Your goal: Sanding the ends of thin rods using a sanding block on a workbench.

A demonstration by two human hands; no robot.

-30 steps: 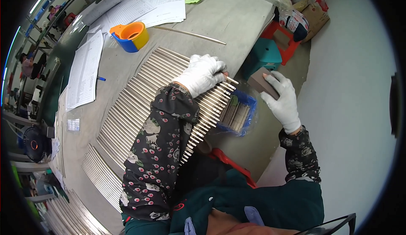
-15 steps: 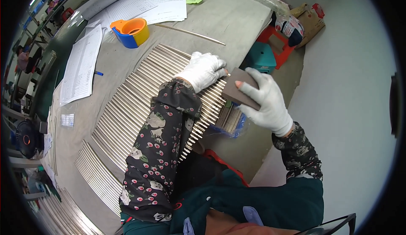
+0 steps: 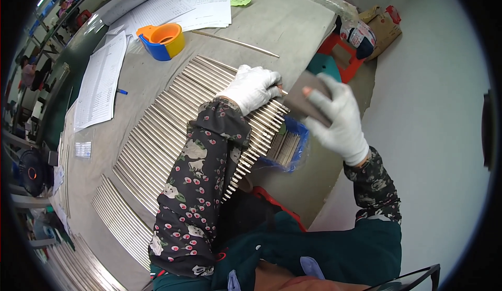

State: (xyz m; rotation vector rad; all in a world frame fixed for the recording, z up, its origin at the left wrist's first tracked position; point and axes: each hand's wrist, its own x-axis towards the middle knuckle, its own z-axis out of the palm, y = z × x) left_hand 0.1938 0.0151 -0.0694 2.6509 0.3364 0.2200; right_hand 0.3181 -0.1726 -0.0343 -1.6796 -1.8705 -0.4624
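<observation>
Raised since earlier, a brown block is being pinched by right hand fingers; metal rods are being pressed by the left hand, fingers together, on a grey surface beside papers and a tape dispenser.

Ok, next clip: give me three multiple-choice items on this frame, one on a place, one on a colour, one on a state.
1. Where does the left hand rest?
A. on the row of metal rods
B. on the printed sheets
C. on the tape dispenser

2. What colours is the tape dispenser?
A. red and white
B. orange, yellow and blue
C. green and black

3. What is the right hand doing?
A. hanging empty
B. holding a flat brown block
C. gripping a pen

Answers: 1 A, the gloved palm lies on the rods near the table edge. 2 B, orange top, yellow side, blue base. 3 B, the gloved fingers wrap the block by the rod ends.
</observation>
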